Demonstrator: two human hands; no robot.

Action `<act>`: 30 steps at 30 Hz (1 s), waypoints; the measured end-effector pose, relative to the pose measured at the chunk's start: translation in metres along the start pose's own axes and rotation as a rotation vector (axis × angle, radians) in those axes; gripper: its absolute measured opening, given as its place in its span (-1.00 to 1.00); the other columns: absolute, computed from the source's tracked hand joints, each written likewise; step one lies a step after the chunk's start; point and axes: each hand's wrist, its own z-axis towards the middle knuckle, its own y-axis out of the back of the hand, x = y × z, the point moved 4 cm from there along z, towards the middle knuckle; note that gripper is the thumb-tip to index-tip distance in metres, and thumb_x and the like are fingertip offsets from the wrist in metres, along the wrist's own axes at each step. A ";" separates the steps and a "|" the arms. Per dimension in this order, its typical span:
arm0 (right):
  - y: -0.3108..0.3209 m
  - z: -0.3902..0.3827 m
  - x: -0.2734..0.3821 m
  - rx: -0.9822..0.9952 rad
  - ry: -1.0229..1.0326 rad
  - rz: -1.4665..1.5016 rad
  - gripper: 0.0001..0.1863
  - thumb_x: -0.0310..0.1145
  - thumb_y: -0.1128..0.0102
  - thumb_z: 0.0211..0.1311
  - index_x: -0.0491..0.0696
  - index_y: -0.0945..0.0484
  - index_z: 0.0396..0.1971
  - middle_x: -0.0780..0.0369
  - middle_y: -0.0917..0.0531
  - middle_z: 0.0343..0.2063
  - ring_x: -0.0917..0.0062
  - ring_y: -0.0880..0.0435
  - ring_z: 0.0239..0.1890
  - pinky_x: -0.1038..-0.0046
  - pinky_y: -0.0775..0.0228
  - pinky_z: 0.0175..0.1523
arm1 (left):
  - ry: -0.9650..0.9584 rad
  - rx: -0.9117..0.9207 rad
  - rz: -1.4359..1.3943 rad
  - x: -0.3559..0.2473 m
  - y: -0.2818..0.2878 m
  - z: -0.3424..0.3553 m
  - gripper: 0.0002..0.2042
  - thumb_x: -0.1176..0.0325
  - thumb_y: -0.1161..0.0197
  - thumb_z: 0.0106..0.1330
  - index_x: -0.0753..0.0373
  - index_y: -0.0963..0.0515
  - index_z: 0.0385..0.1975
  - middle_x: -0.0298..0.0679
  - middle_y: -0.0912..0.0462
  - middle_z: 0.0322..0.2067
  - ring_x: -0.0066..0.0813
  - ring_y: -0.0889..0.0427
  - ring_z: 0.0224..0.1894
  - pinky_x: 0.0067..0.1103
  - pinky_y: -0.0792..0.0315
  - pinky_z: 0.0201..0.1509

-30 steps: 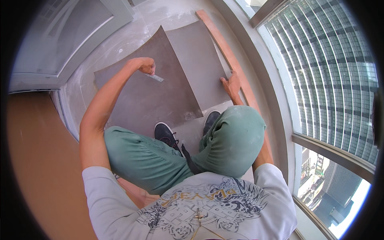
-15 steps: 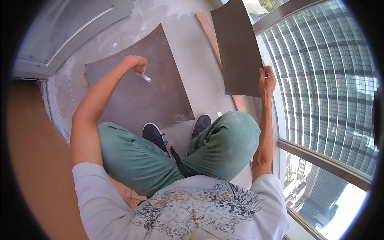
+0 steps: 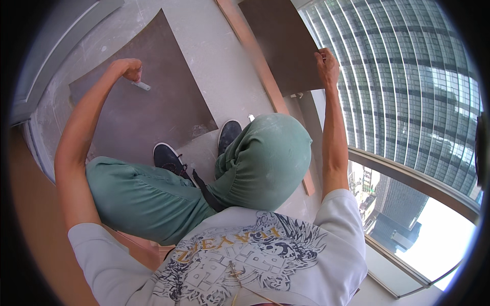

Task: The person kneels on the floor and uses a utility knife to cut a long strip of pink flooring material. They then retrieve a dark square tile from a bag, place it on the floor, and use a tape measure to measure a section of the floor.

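Observation:
My left hand [image 3: 128, 69] is closed around a short whitish tool [image 3: 142, 85], whose flat end sticks out below the fingers. It hovers over a large dark brown-grey sheet [image 3: 148, 107] lying on the floor ahead of my feet. Out to the right, my right hand [image 3: 327, 66] pinches the edge of a smaller dark brown sheet [image 3: 280, 46], held raised and tilted beside the window. The far end of this sheet runs out of the top of the picture.
A long reddish-brown wooden strip [image 3: 260, 64] lies on the floor between the two sheets and passes under the raised one. Tall windows [image 3: 393, 76] line the right side. A grey door [image 3: 56, 51] stands at the upper left, a brown panel [image 3: 46, 219] at the lower left.
The view has turned to the right, shifting the scene left and up. My right hand still holds the smaller sheet by its edge, and my left still grips the whitish tool.

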 end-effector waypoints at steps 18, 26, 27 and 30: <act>-0.018 0.013 0.124 -0.153 0.348 0.154 -0.55 -0.06 -0.27 0.35 0.00 -0.59 0.12 0.14 -0.63 -0.03 0.31 -0.64 -0.01 0.20 -0.50 0.06 | -0.110 -0.411 -0.030 0.067 0.039 -0.062 -0.73 0.13 -0.22 0.25 0.16 -0.71 -0.25 -0.15 -0.75 -0.34 -0.30 -0.73 -0.20 -0.32 -0.52 -0.23; -0.099 0.059 0.237 0.208 0.645 0.367 -0.47 0.00 -0.22 0.40 -0.02 -0.53 0.21 0.09 -0.63 0.04 0.37 -0.66 0.03 0.34 -0.48 0.17 | 0.216 -0.822 -0.861 0.011 -0.143 -0.349 -0.53 0.14 -0.23 0.39 0.29 -0.48 0.19 0.00 -0.66 0.05 -0.15 -0.65 0.05 -0.34 -0.50 0.14; -0.092 0.062 0.252 0.314 0.597 0.421 -0.48 -0.04 -0.24 0.39 -0.05 -0.53 0.21 0.09 -0.64 0.03 0.37 -0.66 0.05 0.33 -0.49 0.15 | 0.328 -0.718 -1.025 -0.006 -0.175 -0.343 -0.53 0.13 -0.21 0.42 0.27 -0.47 0.23 -0.01 -0.66 0.05 -0.18 -0.65 0.08 -0.32 -0.48 0.17; -0.082 0.019 0.312 0.335 0.867 0.429 -0.64 -0.16 -0.21 0.42 0.02 -0.58 0.11 0.12 -0.65 0.01 0.31 -0.69 -0.02 0.31 -0.51 0.09 | 0.403 -0.622 -1.271 -0.064 -0.281 -0.343 -0.60 0.25 -0.17 0.48 0.29 -0.46 0.22 -0.18 -0.63 0.09 -0.40 -0.61 0.05 -0.45 -0.46 0.18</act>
